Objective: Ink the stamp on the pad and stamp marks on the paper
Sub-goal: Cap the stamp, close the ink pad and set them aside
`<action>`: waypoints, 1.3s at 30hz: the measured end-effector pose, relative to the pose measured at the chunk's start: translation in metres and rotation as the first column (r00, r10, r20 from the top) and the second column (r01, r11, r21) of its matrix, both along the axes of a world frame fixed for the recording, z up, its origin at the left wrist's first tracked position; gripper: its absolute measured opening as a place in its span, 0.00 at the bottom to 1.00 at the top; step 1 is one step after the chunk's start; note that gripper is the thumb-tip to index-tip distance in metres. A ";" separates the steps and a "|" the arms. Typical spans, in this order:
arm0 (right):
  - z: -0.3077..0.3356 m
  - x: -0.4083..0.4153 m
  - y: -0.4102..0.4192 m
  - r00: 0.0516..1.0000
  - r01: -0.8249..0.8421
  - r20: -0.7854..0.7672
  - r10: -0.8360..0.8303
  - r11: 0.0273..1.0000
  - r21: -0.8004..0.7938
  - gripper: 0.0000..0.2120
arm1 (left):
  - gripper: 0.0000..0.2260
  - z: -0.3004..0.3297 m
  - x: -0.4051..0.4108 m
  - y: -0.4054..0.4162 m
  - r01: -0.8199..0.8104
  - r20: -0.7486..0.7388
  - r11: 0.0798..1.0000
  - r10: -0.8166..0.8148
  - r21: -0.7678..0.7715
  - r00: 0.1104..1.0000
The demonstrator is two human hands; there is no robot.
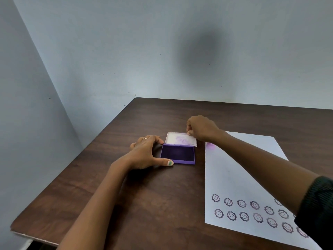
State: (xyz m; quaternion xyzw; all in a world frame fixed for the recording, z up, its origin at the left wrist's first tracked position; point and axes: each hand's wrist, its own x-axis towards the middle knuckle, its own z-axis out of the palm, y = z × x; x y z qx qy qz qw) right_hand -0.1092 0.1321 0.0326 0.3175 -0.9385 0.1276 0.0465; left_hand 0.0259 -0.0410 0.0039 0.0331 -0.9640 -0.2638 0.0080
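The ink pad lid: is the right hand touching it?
Touching. The head view shows the right hand with its fingertips pinching the far edge of the open lid of the ink pad.

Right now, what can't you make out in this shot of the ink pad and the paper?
- Stamp: not visible in the head view; whether the closed right hand at the open lid hides it, I cannot tell.
- Paper: its right part is covered by the right forearm, its near corner cut by the frame edge.
- Lid smudge: too faint to read.
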 end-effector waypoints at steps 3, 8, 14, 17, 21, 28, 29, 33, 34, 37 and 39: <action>-0.002 0.002 -0.001 0.998 -0.012 -0.063 0.016 0.997 0.075 0.05 | 0.30 0.000 -0.001 0.000 -0.001 0.004 1.000 0.001 0.004 1.000; -0.003 0.004 -0.003 0.994 -0.042 -0.099 0.049 0.997 0.067 0.02 | 0.30 0.000 0.000 0.000 0.000 0.001 1.000 0.000 0.011 1.000; 0.002 0.008 0.003 0.992 -0.094 -0.093 0.085 0.991 -0.094 0.02 | 0.34 0.001 0.001 0.001 -0.014 0.002 0.999 0.014 0.041 1.000; 0.008 0.012 0.009 0.985 -0.156 -0.093 0.145 0.978 -0.136 0.03 | 0.39 0.002 0.002 0.002 -0.028 0.007 0.998 0.027 0.050 1.000; 0.018 0.019 0.016 0.968 -0.245 -0.087 0.235 0.962 -0.124 0.08 | 0.44 0.001 0.001 0.002 -0.024 0.015 0.999 0.023 0.036 1.000; 0.025 0.044 0.030 0.945 -0.310 -0.143 0.293 0.945 -0.110 0.10 | 0.37 0.000 -0.002 -0.001 0.010 0.042 0.999 -0.008 -0.046 0.999; 0.024 0.050 0.032 0.942 -0.317 -0.149 0.300 0.943 -0.105 0.10 | 0.36 -0.001 -0.002 -0.001 0.014 0.046 0.999 -0.012 -0.052 0.999; 0.018 0.069 0.040 0.930 -0.345 -0.167 0.329 0.935 -0.083 0.10 | 0.32 -0.003 -0.002 -0.002 0.016 0.027 0.997 -0.014 -0.071 1.000; 0.016 0.073 0.042 0.924 -0.354 -0.180 0.336 0.932 -0.076 0.09 | 0.32 -0.003 -0.002 -0.002 0.018 0.015 0.998 -0.017 -0.061 1.000; 0.008 0.083 0.045 0.909 -0.360 -0.237 0.342 0.932 -0.035 0.10 | 0.30 -0.003 -0.001 -0.003 0.028 -0.005 0.999 -0.028 -0.028 1.000; 0.003 0.089 0.046 0.895 -0.369 -0.273 0.353 0.929 -0.009 0.10 | 0.30 -0.004 -0.001 -0.003 0.028 0.003 0.999 -0.028 -0.024 1.000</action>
